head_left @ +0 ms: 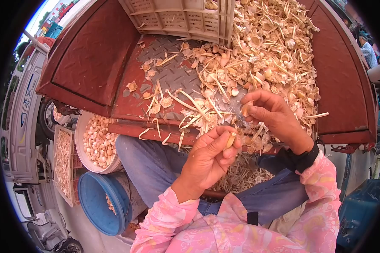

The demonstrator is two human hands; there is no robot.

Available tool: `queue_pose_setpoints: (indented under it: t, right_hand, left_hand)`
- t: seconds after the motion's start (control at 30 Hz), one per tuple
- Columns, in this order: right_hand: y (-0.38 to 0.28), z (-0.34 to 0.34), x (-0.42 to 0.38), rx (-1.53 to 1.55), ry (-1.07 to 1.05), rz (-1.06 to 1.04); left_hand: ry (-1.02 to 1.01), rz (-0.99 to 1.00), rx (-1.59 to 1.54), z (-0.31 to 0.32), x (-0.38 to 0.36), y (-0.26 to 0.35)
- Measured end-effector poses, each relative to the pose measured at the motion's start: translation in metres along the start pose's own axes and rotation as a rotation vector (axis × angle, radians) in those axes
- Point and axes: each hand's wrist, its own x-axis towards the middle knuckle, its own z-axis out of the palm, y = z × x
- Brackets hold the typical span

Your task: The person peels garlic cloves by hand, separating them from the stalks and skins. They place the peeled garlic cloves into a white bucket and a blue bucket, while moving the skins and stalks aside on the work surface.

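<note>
My left hand (pixel 209 158) is closed above my lap, with a pale yellowish garlic clove (pixel 231 140) pinched at the fingertips. Just up and to the right, my right hand (pixel 272 114) pinches a small pinkish garlic piece (pixel 246 109) between thumb and fingers; I cannot tell whether it is a clove or only skin. Behind both hands spreads a heap of garlic skins (pixel 278 55) mixed with stalks and some cloves. It lies on the red metal truck bed (pixel 131 103), and loose stalks (pixel 190 101) reach the bed's front edge near my left hand.
A whitish plastic crate (pixel 177 19) stands at the back of the bed. On my left are a white bucket of garlic cloves (pixel 99 141), a blue bucket (pixel 101 202) and a filled crate (pixel 63 162). Parked vehicles (pixel 25 114) stand farther left; a person (pixel 368 52) is at far right.
</note>
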Motion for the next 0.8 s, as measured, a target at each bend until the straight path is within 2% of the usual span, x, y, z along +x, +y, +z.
queue_pose_setpoints:
  t: [0.17, 0.27, 0.3, 0.4, 0.43, 0.53, 0.57, 0.6, 0.63, 0.7, 0.77, 0.8]
  right_hand:
    - [-0.009, 0.003, -0.005, 0.072, -0.012, 0.056]
    - [-0.006, 0.002, -0.005, 0.07, -0.039, 0.072]
    - [-0.008, 0.005, -0.005, 0.089, -0.026, 0.062]
    - [0.0, 0.016, -0.007, -0.14, -0.095, -0.12]
    - [0.002, 0.013, -0.001, -0.548, -0.182, -0.506]
    - [0.008, 0.007, 0.013, -0.648, 0.052, -0.555]
    - [0.009, -0.002, 0.021, -0.706, 0.175, -0.44]
    - [0.009, -0.009, 0.029, -0.809, 0.19, -0.455]
    - [0.009, -0.015, 0.037, -0.909, 0.206, -0.468]
    - [0.012, -0.014, 0.042, -1.074, 0.194, -0.47]
    - [0.012, -0.003, 0.045, -1.214, 0.142, -0.452]
    - [0.014, -0.003, 0.046, -1.264, 0.131, -0.435]
  left_hand:
    - [0.091, 0.055, 0.159, -0.006, 0.008, 0.001]
    - [0.168, 0.013, 0.212, -0.003, 0.018, 0.002]
    - [0.125, 0.008, 0.192, -0.003, 0.023, 0.002]
    - [0.182, -0.07, 0.096, 0.01, 0.031, -0.002]
    - [0.163, -0.051, 0.034, 0.004, 0.032, -0.002]
    - [0.138, 0.045, -0.062, -0.013, 0.02, 0.016]
    - [0.146, 0.103, -0.039, -0.006, 0.008, 0.036]
    - [0.131, 0.246, 0.003, -0.002, -0.007, 0.058]
    - [0.159, 0.42, 0.121, 0.0, -0.024, 0.082]
    - [0.284, 0.761, 0.587, -0.018, -0.063, 0.141]
    - [0.752, 0.98, 1.063, -0.037, -0.084, 0.185]
    - [0.904, 1.034, 1.441, -0.052, -0.096, 0.2]
